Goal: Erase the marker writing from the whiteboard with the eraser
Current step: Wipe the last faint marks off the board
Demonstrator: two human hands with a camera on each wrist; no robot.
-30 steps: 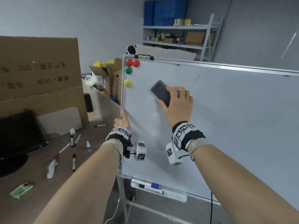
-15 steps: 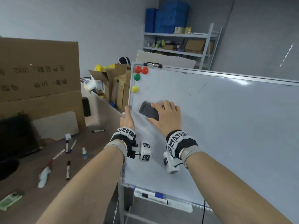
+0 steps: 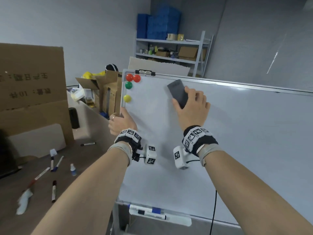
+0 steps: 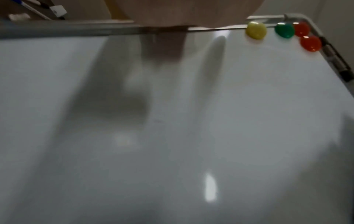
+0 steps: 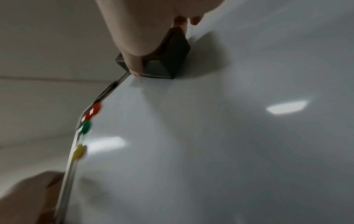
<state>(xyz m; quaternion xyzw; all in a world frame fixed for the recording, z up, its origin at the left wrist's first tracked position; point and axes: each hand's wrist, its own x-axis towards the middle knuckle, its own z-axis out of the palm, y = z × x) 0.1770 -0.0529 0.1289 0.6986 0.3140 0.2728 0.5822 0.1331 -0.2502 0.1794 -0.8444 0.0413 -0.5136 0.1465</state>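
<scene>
The whiteboard (image 3: 245,141) stands upright on its stand and I see no marker strokes on its surface. My right hand (image 3: 191,107) grips the dark grey eraser (image 3: 177,94) and presses it flat against the board just under the top frame. In the right wrist view the eraser (image 5: 166,60) sits at the top edge with my thumb along its side. My left hand (image 3: 121,123) grips the board's left frame below the yellow magnet (image 3: 127,98); the left wrist view shows its thumb over the frame (image 4: 76,30).
Red (image 3: 133,78), green (image 3: 128,85) and yellow magnets sit in the board's top left corner. Markers lie in the tray (image 3: 160,216) under the board. To the left, a brown table (image 3: 15,192) carries markers, a small bottle and cardboard boxes (image 3: 30,85). Shelving stands behind.
The right hand has swept the eraser from the board's left side, near the yellow magnet, up and right to the top edge. The left hand still holds the left frame.
</scene>
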